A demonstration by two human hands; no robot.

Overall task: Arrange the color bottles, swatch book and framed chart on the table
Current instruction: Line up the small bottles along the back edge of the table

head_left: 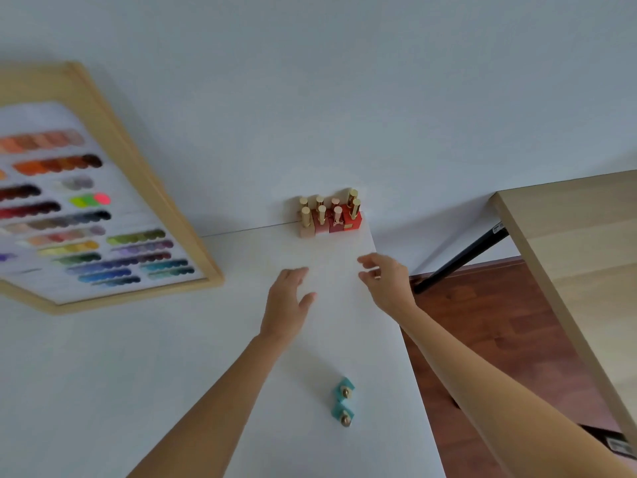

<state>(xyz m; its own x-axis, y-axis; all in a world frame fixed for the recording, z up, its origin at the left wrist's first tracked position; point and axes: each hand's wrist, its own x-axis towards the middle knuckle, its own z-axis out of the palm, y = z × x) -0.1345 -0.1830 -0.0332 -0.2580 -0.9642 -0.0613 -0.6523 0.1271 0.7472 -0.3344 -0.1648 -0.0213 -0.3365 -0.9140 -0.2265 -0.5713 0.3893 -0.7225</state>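
Note:
Several pink and red color bottles (330, 217) with gold caps stand in a tight cluster at the far right corner of the white table (138, 357), against the wall. Two teal bottles (344, 401) with gold caps stand nearer me by the right edge. The wood-framed chart (103, 201) of color swatches leans at the left. My left hand (287, 305) hovers over the table with its fingers spread, holding nothing. My right hand (384, 281) hovers beside it near the table's right edge, fingers apart and empty. No swatch book is in view.
A light wooden table (568, 253) with a black leg (462, 260) stands to the right across a gap of brown wood floor (499, 339). A pale wall rises behind both tables.

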